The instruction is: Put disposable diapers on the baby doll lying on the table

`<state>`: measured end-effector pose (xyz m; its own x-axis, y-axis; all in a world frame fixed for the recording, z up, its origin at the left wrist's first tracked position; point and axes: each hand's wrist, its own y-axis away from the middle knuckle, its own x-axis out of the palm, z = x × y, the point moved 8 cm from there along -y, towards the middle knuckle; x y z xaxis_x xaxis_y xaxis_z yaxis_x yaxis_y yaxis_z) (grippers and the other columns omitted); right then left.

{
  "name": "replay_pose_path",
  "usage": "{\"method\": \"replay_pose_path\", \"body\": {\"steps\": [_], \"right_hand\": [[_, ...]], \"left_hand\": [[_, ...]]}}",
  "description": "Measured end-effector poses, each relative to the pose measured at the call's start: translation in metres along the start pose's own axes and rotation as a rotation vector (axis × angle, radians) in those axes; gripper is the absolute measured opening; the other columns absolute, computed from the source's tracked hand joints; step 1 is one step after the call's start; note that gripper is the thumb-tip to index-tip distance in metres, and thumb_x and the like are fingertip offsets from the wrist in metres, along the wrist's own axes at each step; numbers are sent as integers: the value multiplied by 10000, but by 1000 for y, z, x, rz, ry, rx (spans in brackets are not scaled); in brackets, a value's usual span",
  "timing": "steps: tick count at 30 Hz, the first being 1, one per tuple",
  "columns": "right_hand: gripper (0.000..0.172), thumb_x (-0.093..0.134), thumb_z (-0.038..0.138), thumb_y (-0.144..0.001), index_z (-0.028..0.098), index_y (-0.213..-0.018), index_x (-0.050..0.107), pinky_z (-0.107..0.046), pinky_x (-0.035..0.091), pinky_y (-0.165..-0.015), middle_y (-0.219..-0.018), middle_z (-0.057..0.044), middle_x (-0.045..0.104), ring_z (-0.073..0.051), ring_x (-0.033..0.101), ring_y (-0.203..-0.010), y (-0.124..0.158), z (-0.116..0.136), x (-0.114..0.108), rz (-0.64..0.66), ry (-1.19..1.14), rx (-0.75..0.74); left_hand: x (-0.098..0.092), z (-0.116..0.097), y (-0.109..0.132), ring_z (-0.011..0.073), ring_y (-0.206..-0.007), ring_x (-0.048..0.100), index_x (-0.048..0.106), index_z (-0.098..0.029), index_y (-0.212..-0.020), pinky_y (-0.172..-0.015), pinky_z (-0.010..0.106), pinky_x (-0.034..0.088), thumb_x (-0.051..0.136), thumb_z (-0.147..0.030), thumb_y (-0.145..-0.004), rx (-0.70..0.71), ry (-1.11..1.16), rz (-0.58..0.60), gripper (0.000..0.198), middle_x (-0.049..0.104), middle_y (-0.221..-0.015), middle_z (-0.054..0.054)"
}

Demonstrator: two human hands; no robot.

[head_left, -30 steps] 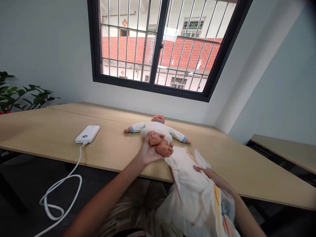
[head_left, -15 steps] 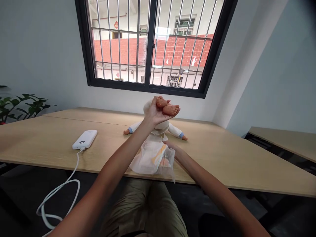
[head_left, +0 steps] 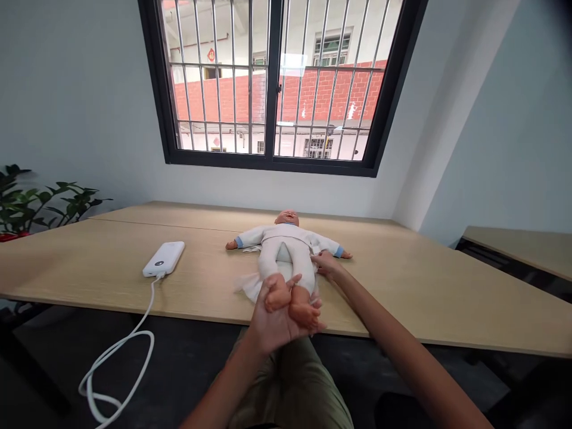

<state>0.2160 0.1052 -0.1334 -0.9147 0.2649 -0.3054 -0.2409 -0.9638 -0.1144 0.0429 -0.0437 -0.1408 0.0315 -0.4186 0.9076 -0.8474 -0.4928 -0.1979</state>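
A baby doll [head_left: 308, 273] in white clothing with blue cuffs lies on its back on the table, head toward the window and arms spread. My left hand [head_left: 279, 319] holds both its bare feet from below, thumb and fingers around the ankles, close to the table's front edge. Beneath the doll's legs, a thin white diaper [head_left: 250, 287] pokes out on the left, mostly hidden. My right hand [head_left: 326, 262] is beside the doll's hip on the right, fingers closed at what looks like the diaper's edge.
A white power bank [head_left: 164, 259] with a white cable [head_left: 149, 322] drooping over the front edge sits left on the wooden table [head_left: 393, 280]. A leafy plant [head_left: 42, 205] stands far left. Behind is a barred window [head_left: 270, 161]; another table [head_left: 518, 250] stands at right.
My left hand has brought the doll's feet down from high above its body to near the front edge. The legs now lie over the diaper, and the doll's face shows.
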Motion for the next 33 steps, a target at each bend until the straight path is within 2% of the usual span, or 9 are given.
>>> {"method": "replay_pose_path", "body": {"steps": [3, 6, 10, 12, 15, 23, 26, 30, 33], "right_hand": [[219, 653, 201, -694, 133, -890, 581, -357, 515, -725, -839, -91, 652, -220, 604, -776, 5, 10, -28, -187, 126, -63], [313, 615, 279, -780, 143, -1062, 602, -435, 481, -915, -1120, -148, 635, -274, 591, -1039, 35, 56, -32, -333, 243, -456], [278, 430, 342, -969, 228, -998, 682, -450, 338, -1107, -1122, -69, 685, -214, 564, -1182, 89, 97, 26, 134, 328, -874], [349, 370, 338, -1005, 236, -936, 697, -484, 213, -1170, -1085, -40, 708, -196, 577, -1178, 105, 98, 48, 319, 442, -893], [394, 343, 331, -1020, 219, -869, 689, -486, 121, -1192, -1077, -29, 707, -176, 597, -1145, 111, 93, 60, 420, 599, -888], [323, 369, 288, -987, 207, -801, 620, -468, 240, -1151, -932, -27, 697, -184, 628, -920, 104, 87, 24, 384, 774, -843], [208, 489, 206, -883, 235, -1031, 633, -493, 209, -1166, -1070, -31, 679, -221, 576, -1096, 106, 79, 14, 393, 882, -802], [593, 518, 124, -745, 224, -1329, 500, -593, 34, -1177, -1314, -83, 573, -268, 463, -1280, 116, 68, 20, 441, 1030, -794], [664, 490, 119, -744, 210, -1400, 438, -593, 16, -1179, -1366, -112, 535, -268, 451, -1301, 125, 71, 32, 430, 1041, -818]], "left_hand": [[-8, 10, 12, 349, -1278, 499, 482, -340, -1365, -1063, 646, 240, 465, -656, -857, -2, 45, -7, 599, 547, -1332, 139], [-4, 13, 22, 363, -1302, 474, 319, -373, -1475, -1054, 688, 218, 348, -747, -864, 7, 61, -37, 718, 503, -1398, 147], [-1, 14, 38, 412, -1277, 491, 237, -325, -1516, -1021, 667, 290, 337, -869, -758, -29, 19, -68, 938, 511, -1388, 200], [-5, 12, 45, 443, -1253, 509, 248, -260, -1517, -994, 618, 360, 378, -896, -708, -59, -5, -109, 1037, 487, -1407, 235], [-18, 2, 55, 416, -1179, 584, 243, -158, -1517, -945, 529, 462, 422, -822, -777, -60, -2, -225, 1010, 500, -1405, 239], [-27, -36, 78, 231, -879, 736, 215, -69, -1516, -715, 326, 606, 317, -457, -1021, 133, 19, -487, 637, 709, -1151, 148], [-28, -47, 81, 201, -823, 744, 187, -97, -1530, -698, 293, 611, 291, -368, -1043, 181, 31, -475, 567, 724, -1127, 117], [-32, -49, 82, 217, -797, 745, 114, -150, -1552, -635, 301, 615, 248, -399, -1041, 151, 81, -389, 585, 736, -1101, 94], [-34, -47, 83, 216, -798, 745, 65, -189, -1562, -587, 280, 605, 238, -412, -1039, 135, 108, -333, 594, 731, -1120, 88]]}}
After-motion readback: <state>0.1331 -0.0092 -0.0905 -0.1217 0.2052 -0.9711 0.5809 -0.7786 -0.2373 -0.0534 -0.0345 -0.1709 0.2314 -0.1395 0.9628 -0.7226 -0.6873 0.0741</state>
